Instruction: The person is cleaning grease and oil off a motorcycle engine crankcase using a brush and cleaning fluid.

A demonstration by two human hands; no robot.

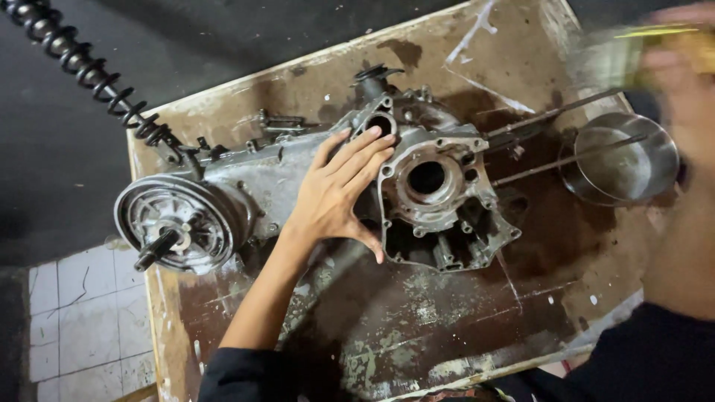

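Note:
A greasy grey engine case (439, 186) lies on a stained wooden board (447, 335). My left hand (339, 190) lies on the case just left of its round bore, fingers flat on the metal and thumb hooked around the casing's edge. At the case's left end sits a round ribbed pulley (179, 219). My right hand (681, 82) is raised at the top right, blurred, and closed on a yellow-green object (633, 48) that I cannot make out. Two long thin studs (558, 115) stick out of the case toward the right.
A shiny metal bowl (622, 160) stands at the board's right edge, under the stud tips. A black coil spring (74, 59) runs from the top left down to the case. White floor tiles (82, 320) show at the lower left, dark floor beyond the board.

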